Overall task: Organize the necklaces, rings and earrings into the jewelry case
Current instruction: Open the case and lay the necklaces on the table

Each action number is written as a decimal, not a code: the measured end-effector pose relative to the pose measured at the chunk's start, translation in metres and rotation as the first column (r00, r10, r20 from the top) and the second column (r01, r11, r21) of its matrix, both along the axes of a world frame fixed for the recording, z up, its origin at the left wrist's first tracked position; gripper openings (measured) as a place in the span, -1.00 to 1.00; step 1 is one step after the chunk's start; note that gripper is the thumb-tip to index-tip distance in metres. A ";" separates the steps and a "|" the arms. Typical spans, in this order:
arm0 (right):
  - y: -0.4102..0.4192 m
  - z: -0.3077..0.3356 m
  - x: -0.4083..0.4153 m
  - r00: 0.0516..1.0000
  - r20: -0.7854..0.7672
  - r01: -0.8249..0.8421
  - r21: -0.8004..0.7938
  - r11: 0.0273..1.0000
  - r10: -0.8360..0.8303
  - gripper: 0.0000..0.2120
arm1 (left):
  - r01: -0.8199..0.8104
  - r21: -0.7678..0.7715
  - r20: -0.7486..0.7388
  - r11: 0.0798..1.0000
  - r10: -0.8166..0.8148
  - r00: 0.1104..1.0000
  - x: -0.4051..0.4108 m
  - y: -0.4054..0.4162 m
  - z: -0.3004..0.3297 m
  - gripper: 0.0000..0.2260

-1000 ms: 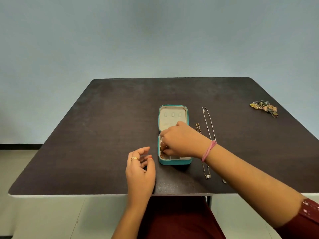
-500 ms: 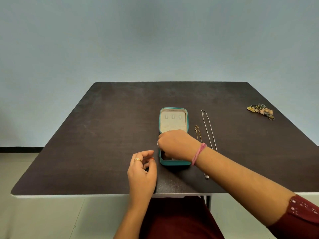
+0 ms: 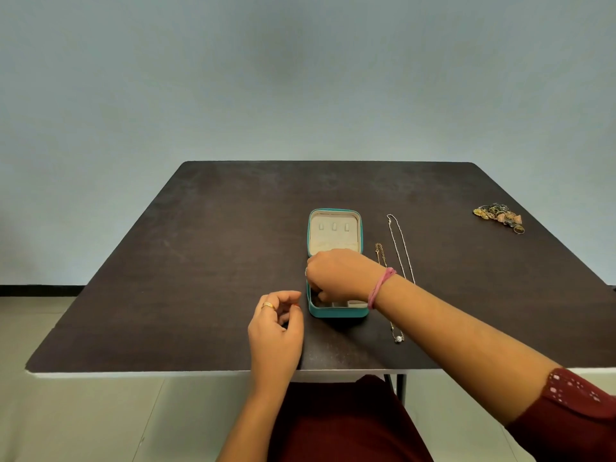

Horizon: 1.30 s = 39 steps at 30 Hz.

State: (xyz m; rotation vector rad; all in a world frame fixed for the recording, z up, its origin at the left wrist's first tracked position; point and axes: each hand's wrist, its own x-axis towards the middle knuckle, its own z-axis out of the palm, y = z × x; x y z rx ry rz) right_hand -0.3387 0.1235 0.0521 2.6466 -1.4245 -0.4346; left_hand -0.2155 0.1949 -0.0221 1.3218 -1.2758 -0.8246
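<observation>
The teal jewelry case (image 3: 334, 213) lies open in the middle of the dark table, its cream lid flat on the far side with three small tabs. My right hand (image 3: 340, 273) hovers over the case's near half, fingers curled down into its compartments; whatever they hold is hidden. My left hand (image 3: 278, 323) rests on the table just left of the case, fingers loosely curled, empty, with a gold ring on one finger. A silver necklace (image 3: 401, 248) and a short gold chain (image 3: 380, 253) lie right of the case, partly under my right forearm. A pearl pendant (image 3: 397, 338) shows below the forearm.
A heap of earrings and rings (image 3: 498, 216) sits at the far right of the table (image 3: 206, 261). The table's white front edge (image 3: 133, 373) runs just before my lap. A plain wall stands behind.
My right hand has sunk a little toward the near half of the case, fingers dipping inside. The left hand has stayed beside the case. The view has tilted slightly.
</observation>
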 end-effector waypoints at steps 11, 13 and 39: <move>0.001 0.026 -0.028 0.868 0.459 0.072 0.261 0.963 -0.189 -0.95 | 0.001 0.061 -0.045 0.998 0.002 0.999 0.005 -0.001 0.002 -0.79; 0.004 0.035 -0.036 0.787 0.573 0.062 0.296 0.953 -0.229 -0.89 | 0.004 0.091 -0.079 0.996 0.003 0.997 0.006 -0.003 0.003 -0.81; 0.033 0.079 -0.075 -0.089 0.941 -0.082 0.318 0.944 -0.325 -0.68 | 0.394 -0.166 -0.092 0.904 -0.412 0.907 -0.026 -0.037 0.131 -0.81</move>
